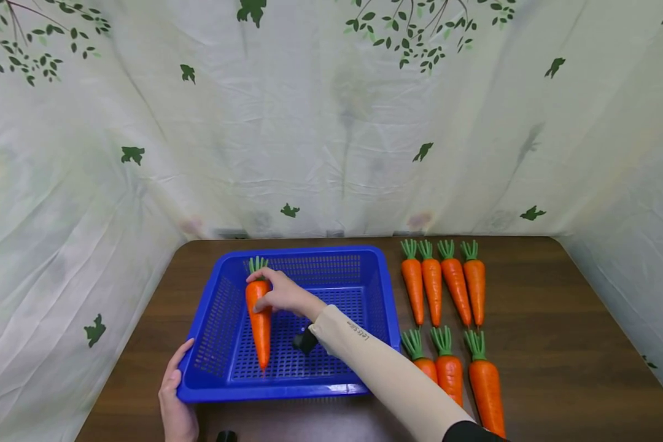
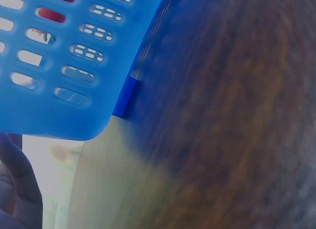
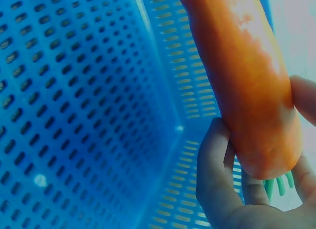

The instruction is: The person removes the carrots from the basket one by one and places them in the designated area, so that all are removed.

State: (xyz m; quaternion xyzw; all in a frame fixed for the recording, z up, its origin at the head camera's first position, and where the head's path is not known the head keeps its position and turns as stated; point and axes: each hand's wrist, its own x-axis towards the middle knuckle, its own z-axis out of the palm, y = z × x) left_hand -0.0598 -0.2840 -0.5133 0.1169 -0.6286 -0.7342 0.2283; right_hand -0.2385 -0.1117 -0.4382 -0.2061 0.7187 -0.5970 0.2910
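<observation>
An orange carrot (image 1: pixel 261 331) with a green top is held by my right hand (image 1: pixel 282 293), over the left part of a blue plastic basket (image 1: pixel 309 393). In the right wrist view, fingers and thumb grip the thick end of the carrot (image 3: pixel 247 86), above the perforated basket floor (image 3: pixel 89 110). My left hand (image 1: pixel 178 393) holds the basket's rim at the near left corner. The left wrist view shows its curled fingers (image 2: pixel 22 184) beside the slotted basket wall (image 2: pixel 49 100). No other carrot shows inside the basket.
To the right of the basket, several carrots (image 1: pixel 432 291) lie in a back row on the brown wooden table (image 1: pixel 558 344). Nearer, 3 more carrots (image 1: pixel 485 387) form a front row, partly covered by my right forearm. A leaf-patterned white curtain (image 1: pixel 331 123) surrounds the table.
</observation>
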